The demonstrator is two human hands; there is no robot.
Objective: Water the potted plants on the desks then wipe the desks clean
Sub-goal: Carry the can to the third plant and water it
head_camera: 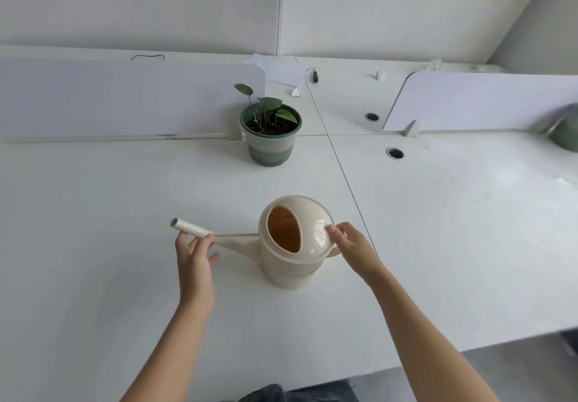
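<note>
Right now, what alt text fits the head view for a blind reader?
A cream watering can stands on a white desk, the person's left hand holding its spout, the right hand at its handle. A small potted plant stands beyond it beside a divider.

No text, label, brand, number or sign can be read. The watering can [294, 264] at lower centre and the green-striped plant pot [271, 148] above it have plain surfaces. The sheets of paper [281, 70] at upper centre are too small and pale to show whether they carry print.

Watering can [286, 265] — upright on desk [119, 207].
</note>
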